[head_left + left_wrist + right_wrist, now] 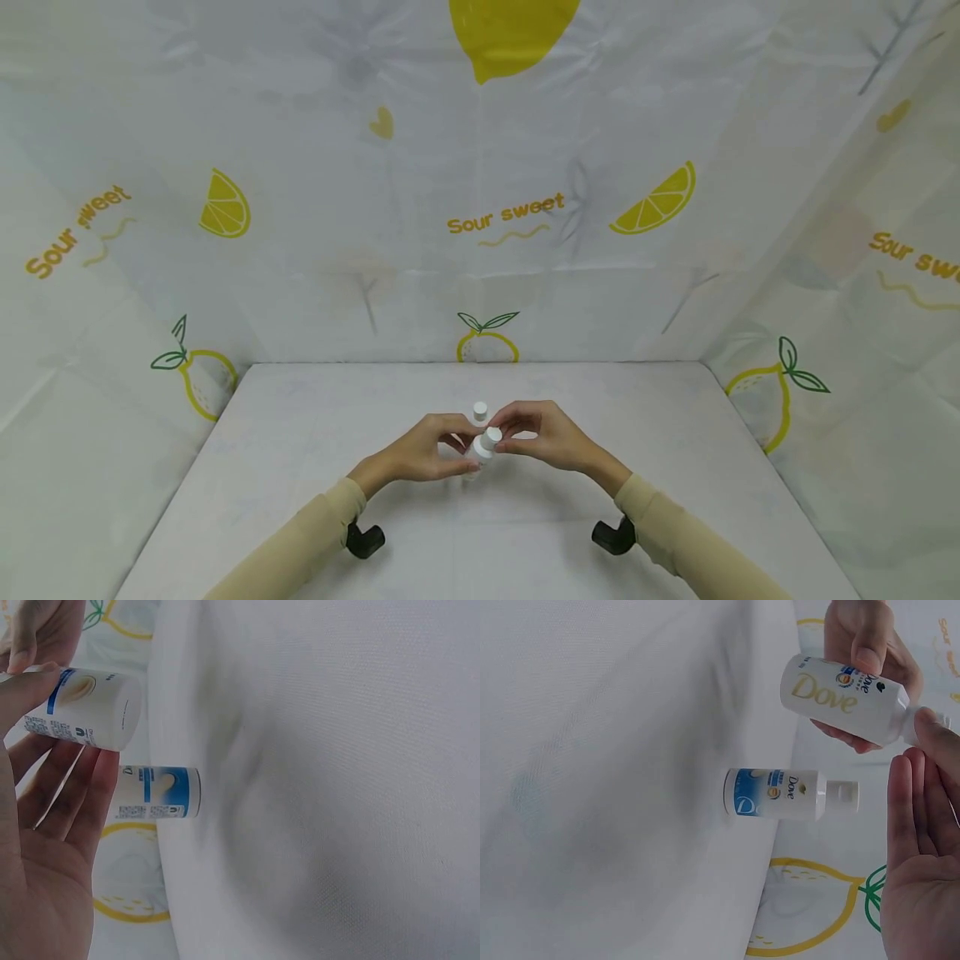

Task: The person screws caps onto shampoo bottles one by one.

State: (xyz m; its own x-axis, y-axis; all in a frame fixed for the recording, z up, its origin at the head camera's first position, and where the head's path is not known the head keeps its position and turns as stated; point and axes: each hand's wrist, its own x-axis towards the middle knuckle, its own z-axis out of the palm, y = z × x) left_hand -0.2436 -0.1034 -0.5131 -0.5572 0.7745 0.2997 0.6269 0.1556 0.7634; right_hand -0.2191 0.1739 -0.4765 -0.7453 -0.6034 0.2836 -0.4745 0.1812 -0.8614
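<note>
My left hand point(423, 450) grips a small white Dove bottle point(840, 701) around its body, thumb on one side and fingers on the other. The bottle is tilted above the table, its flat base point(129, 712) visible in the left wrist view. At the top, my right hand point(551, 437) pinches the white cap point(492, 436) between thumb and fingers; in the right wrist view the thumb partly covers this cap. Just beyond the hands a second Dove bottle point(780, 793), white with a blue lower label, stands upright with its cap point(844, 796) on.
A white cloth-covered table point(315, 400) lies under both hands. Behind and beside it hang pale sheets point(337, 208) printed with lemons and lettering. A dark wrist-camera mount point(366, 540) juts from the left sleeve, and another mount point(613, 537) from the right sleeve.
</note>
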